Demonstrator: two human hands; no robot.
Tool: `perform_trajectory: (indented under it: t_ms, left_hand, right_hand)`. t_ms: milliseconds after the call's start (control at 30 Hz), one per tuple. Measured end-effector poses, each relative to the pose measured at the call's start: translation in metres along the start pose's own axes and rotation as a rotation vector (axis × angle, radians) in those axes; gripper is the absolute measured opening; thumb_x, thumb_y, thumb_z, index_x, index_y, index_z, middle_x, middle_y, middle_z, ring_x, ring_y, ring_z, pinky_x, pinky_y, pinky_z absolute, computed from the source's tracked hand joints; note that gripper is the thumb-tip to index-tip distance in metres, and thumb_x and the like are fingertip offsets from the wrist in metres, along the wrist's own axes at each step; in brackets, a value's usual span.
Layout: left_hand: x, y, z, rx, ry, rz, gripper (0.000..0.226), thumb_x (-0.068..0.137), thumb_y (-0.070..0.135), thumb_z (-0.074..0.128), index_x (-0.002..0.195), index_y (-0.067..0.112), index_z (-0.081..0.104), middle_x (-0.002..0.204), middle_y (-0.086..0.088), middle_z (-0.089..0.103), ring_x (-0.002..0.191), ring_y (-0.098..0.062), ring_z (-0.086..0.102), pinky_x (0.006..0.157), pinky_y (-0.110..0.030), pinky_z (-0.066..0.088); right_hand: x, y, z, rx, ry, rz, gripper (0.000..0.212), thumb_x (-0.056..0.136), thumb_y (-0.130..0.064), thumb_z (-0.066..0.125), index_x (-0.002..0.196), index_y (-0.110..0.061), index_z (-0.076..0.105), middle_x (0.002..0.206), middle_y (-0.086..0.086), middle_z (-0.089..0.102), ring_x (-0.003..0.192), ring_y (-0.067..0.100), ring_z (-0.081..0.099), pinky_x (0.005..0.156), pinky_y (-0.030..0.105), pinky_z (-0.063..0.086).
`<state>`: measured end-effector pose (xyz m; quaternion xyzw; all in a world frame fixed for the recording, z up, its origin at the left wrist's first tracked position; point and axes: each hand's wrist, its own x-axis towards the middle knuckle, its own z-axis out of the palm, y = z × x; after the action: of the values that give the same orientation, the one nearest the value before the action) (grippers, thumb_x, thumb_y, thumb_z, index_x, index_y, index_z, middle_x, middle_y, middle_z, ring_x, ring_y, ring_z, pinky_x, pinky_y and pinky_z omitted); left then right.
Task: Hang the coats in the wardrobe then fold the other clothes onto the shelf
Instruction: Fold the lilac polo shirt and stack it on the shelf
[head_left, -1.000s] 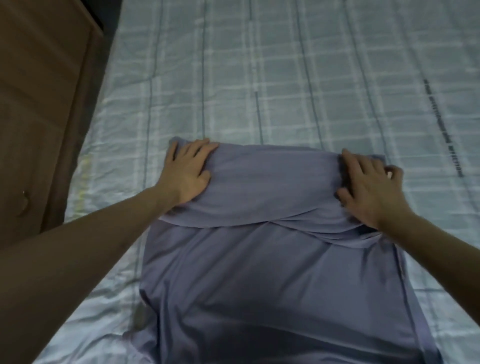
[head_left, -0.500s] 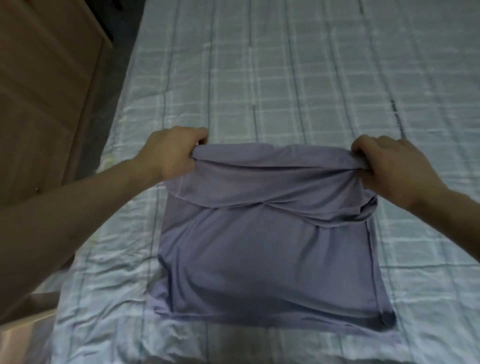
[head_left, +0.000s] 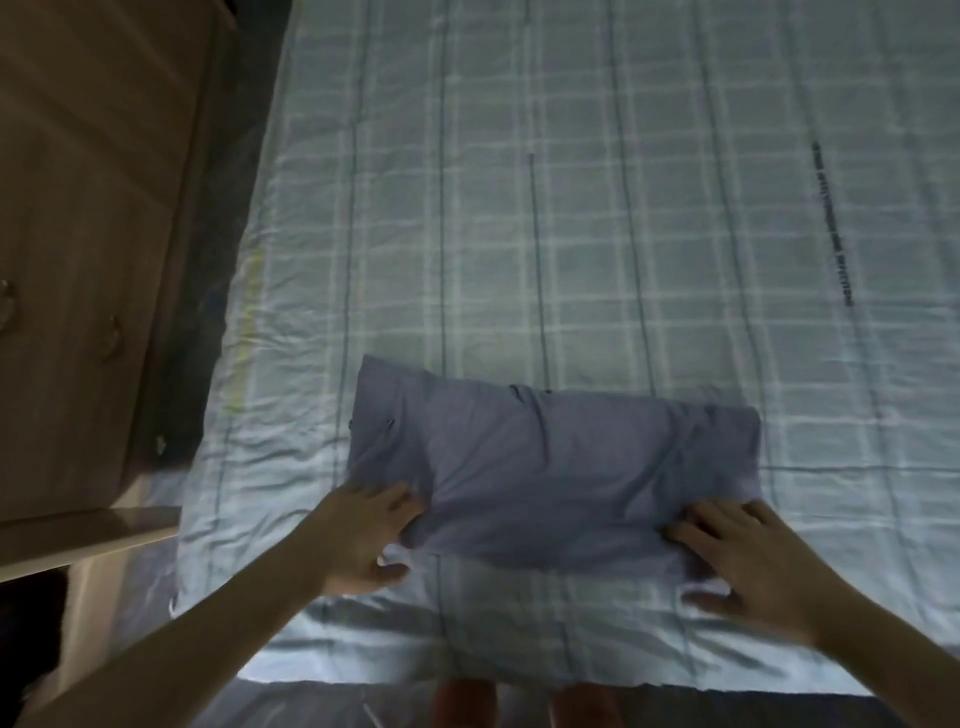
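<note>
Left of the garment (head_left: 556, 467) stands a wooden cabinet (head_left: 88, 249) with round knobs, set well apart from it across a dark gap beside the bed (head_left: 571, 208). Your left hand (head_left: 363, 540) sits at the garment's near left corner: the fingers lie fairly straight on top of the cloth, while the thumb points along the sheet just under the near edge (whether it tucks beneath the fabric, you cannot tell from this blur). The garment itself is a grey-blue rectangle, folded and wider than it is deep, lying flat on the checked bed cover close to the near edge of the bed. Your right hand (head_left: 748, 556) rests on the garment's near right corner, fingers spread and flat on the cloth, thumb out on the sheet just below it. Neither hand curls round anything.
</note>
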<state>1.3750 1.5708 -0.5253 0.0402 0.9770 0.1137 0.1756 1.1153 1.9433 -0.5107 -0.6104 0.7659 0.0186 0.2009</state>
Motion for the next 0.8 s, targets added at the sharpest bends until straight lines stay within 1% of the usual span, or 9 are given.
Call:
perform_trajectory:
  t_ms: [100, 200, 267, 333, 433, 500, 667, 733, 800]
  left_hand:
    - [0.011, -0.002, -0.001, -0.142, 0.243, -0.196, 0.031, 0.08, 0.047, 0.057, 0.099, 0.024, 0.063, 0.091, 0.002, 0.056, 0.078, -0.023, 0.061, 0.065, -0.032, 0.046]
    - [0.033, -0.019, -0.01, -0.242, 0.499, -0.651, 0.035, 0.086, 0.043, 0.048, 0.099, 0.013, 0.06, 0.096, -0.009, 0.055, 0.085, -0.032, 0.054, 0.071, -0.042, 0.047]
    - [0.053, -0.03, -0.019, -0.47, 0.516, -0.933, 0.04, 0.09, 0.047, 0.05, 0.105, 0.011, 0.057, 0.104, -0.011, 0.056, 0.095, -0.032, 0.053, 0.083, -0.046, 0.046]
    - [0.073, -0.041, -0.022, -0.582, 0.415, -1.059, 0.035, 0.092, 0.05, 0.053, 0.097, 0.016, 0.057, 0.096, -0.004, 0.059, 0.09, -0.028, 0.055, 0.088, -0.045, 0.045]
    - [0.083, -0.054, -0.02, -0.592, 0.438, -1.064, 0.03, 0.095, 0.041, 0.054, 0.077, 0.016, 0.054, 0.074, -0.003, 0.059, 0.081, -0.032, 0.06, 0.077, -0.04, 0.046]
    - [0.076, -0.065, -0.014, -0.601, 0.533, -1.097, 0.025, 0.095, 0.032, 0.055, 0.076, 0.016, 0.053, 0.074, -0.003, 0.058, 0.083, -0.035, 0.06, 0.072, -0.037, 0.042]
    - [0.077, -0.061, -0.008, -0.594, 0.559, -1.139, 0.016, 0.095, 0.028, 0.055, 0.09, 0.013, 0.053, 0.092, -0.01, 0.058, 0.093, -0.038, 0.057, 0.082, -0.045, 0.044]
    - [0.084, -0.054, -0.015, -0.422, 0.703, -1.007, 0.015, 0.092, 0.018, 0.056, 0.104, 0.008, 0.054, 0.111, -0.017, 0.054, 0.103, -0.038, 0.051, 0.087, -0.048, 0.042]
    - [0.092, -0.04, -0.023, -0.234, 0.74, -0.723, 0.026, 0.089, 0.013, 0.057, 0.115, 0.007, 0.056, 0.128, -0.018, 0.051, 0.113, -0.035, 0.047, 0.094, -0.047, 0.04]
  right_hand:
    - [0.007, 0.002, 0.005, 0.168, 0.092, 0.277, 0.046, 0.087, -0.065, 0.042, 0.106, -0.027, 0.061, 0.099, -0.003, 0.058, 0.085, 0.021, 0.061, 0.064, 0.033, 0.045]
    - [0.029, 0.011, -0.001, 0.371, 0.384, 0.771, 0.043, 0.089, -0.04, 0.061, 0.116, -0.007, 0.053, 0.108, 0.018, 0.053, 0.093, 0.039, 0.055, 0.072, 0.044, 0.049]
    - [0.047, 0.02, -0.005, 0.528, 0.412, 1.043, 0.05, 0.086, -0.038, 0.068, 0.117, -0.002, 0.051, 0.112, 0.023, 0.053, 0.1, 0.041, 0.054, 0.077, 0.046, 0.047]
    - [0.062, 0.027, -0.004, 0.671, 0.368, 1.12, 0.048, 0.087, -0.047, 0.062, 0.099, -0.001, 0.058, 0.092, 0.019, 0.061, 0.093, 0.041, 0.059, 0.073, 0.039, 0.041]
    - [0.065, 0.04, -0.002, 0.673, 0.476, 1.109, 0.039, 0.09, -0.041, 0.05, 0.077, -0.005, 0.056, 0.068, 0.009, 0.057, 0.076, 0.036, 0.059, 0.067, 0.031, 0.03]
    - [0.06, 0.052, -0.004, 0.636, 0.569, 1.183, 0.032, 0.094, -0.034, 0.053, 0.08, -0.006, 0.057, 0.073, 0.011, 0.059, 0.081, 0.038, 0.059, 0.07, 0.03, 0.03]
    - [0.062, 0.068, 0.005, 0.598, 0.472, 1.188, 0.047, 0.076, -0.045, 0.046, 0.094, -0.003, 0.059, 0.093, 0.023, 0.064, 0.096, 0.043, 0.058, 0.081, 0.04, 0.042]
    - [0.071, 0.059, 0.001, 0.475, 0.663, 1.143, 0.042, 0.079, -0.032, 0.051, 0.108, -0.002, 0.055, 0.109, 0.028, 0.057, 0.104, 0.043, 0.05, 0.088, 0.048, 0.042]
    - [0.086, 0.036, -0.009, 0.366, 0.756, 0.984, 0.043, 0.083, -0.022, 0.051, 0.122, -0.003, 0.052, 0.124, 0.027, 0.049, 0.111, 0.041, 0.045, 0.093, 0.049, 0.038]
